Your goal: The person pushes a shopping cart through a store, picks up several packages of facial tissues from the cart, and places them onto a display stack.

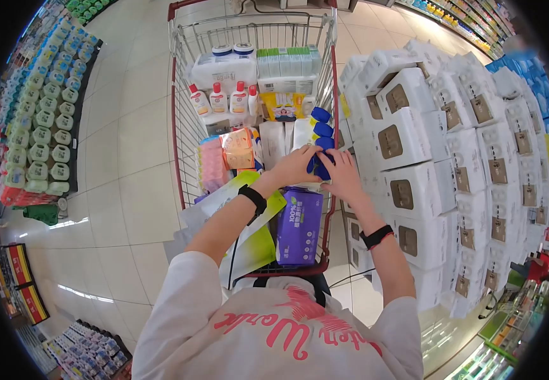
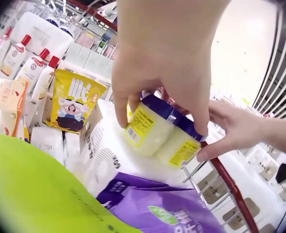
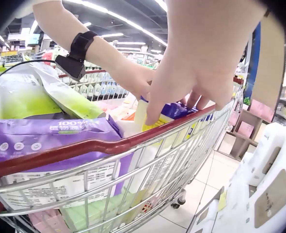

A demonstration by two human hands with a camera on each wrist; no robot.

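Two jars with dark blue lids, a rear jar (image 2: 147, 127) and a front jar (image 2: 178, 149), stand side by side on a white package (image 2: 106, 145) at the right side of the cart. From above, my left hand (image 1: 298, 166) grips them, its thumb and fingers spread around the lids. The right hand (image 1: 344, 176) holds the front jar from the cart's outer side, partly hiding the lids in the right wrist view. More blue-lidded jars (image 1: 322, 121) line up just beyond. A purple package (image 1: 299, 228) lies nearest my body, beside a green-and-white bag (image 1: 243, 221).
The red-railed metal cart (image 1: 174, 107) also carries red-capped bottles (image 1: 218, 100), a yellow bag (image 1: 282, 106), an orange pack (image 1: 237, 149) and green boxes (image 1: 287, 61). Stacked white packages (image 1: 407, 142) stand close along its right side. Shelved bottles (image 1: 43, 120) are across the aisle at left.
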